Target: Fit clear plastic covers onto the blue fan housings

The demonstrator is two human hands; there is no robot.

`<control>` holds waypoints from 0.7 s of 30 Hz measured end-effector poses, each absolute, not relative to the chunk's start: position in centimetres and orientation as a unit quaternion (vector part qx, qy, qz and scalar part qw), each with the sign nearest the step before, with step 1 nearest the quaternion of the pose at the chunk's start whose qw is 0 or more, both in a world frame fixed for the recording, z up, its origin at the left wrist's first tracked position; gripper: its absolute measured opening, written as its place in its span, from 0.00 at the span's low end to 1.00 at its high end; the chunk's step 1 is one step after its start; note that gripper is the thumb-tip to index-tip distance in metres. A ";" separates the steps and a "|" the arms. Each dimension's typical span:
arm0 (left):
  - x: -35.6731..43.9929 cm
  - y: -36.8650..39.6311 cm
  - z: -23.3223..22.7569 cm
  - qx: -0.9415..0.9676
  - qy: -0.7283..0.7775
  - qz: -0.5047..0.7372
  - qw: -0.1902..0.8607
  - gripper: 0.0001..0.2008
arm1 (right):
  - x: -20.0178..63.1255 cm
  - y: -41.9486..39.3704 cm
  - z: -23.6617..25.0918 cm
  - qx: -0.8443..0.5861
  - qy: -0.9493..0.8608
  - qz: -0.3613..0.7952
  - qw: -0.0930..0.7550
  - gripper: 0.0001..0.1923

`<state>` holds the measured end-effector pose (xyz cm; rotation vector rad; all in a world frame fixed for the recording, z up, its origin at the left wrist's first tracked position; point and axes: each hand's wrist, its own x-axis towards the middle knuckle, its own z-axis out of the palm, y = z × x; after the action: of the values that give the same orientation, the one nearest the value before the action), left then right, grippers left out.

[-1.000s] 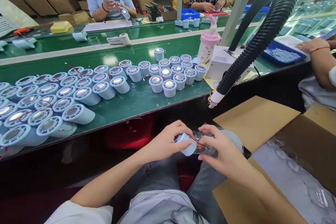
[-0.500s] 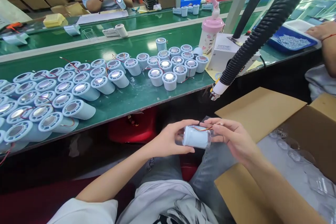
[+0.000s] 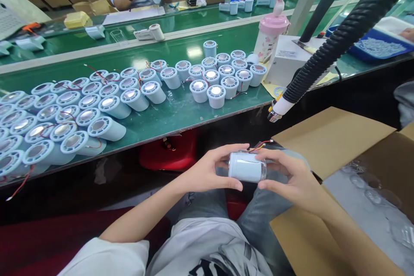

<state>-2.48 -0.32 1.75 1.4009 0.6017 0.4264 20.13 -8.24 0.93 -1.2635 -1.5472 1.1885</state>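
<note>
A light blue cylindrical housing (image 3: 246,168) lies sideways above my lap, with a clear plastic sleeve around at least its right end. My left hand (image 3: 217,168) grips its left end, thumb below and fingers above. On the opposite end my right hand (image 3: 286,174) is closed, its thumb low and its fingers over the top. Thin red, yellow and dark wires (image 3: 263,144) with a small white plug stick up behind the housing. Many similar blue housings (image 3: 109,128) with round silvery centres stand or lean on the green bench (image 3: 155,127) ahead.
A black corrugated hose (image 3: 336,43) with a metal-tipped nozzle (image 3: 274,115) hangs over the bench edge at right. Below it, an open cardboard box (image 3: 336,133) holds clear plastic parts. A pink-lidded bottle (image 3: 273,26) stands by a white metal box (image 3: 287,60). Co-workers sit across the bench.
My right hand has shifted from pinching the wires to gripping the housing's right end. The wires now stick up behind it. The whole view has swung slightly.
</note>
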 end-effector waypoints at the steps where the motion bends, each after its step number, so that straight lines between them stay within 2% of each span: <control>1: -2.5 -0.3 1.9 0.640 0.263 0.194 0.696 0.39 | 20.1 -8.2 1.1 -0.499 -0.595 0.491 0.396 0.21; 14: -2.8 -0.3 2.3 0.704 0.225 0.197 0.645 0.38 | 20.0 -8.2 1.4 -0.464 -0.473 0.633 0.400 0.17; 21: -2.9 -0.2 2.3 0.720 0.213 0.194 0.631 0.37 | 19.7 -7.9 1.2 -0.466 -0.423 0.669 0.395 0.18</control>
<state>-2.90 -0.19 2.27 1.6493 0.4876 0.4449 19.73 -7.92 1.18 -1.1809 -1.0719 1.6972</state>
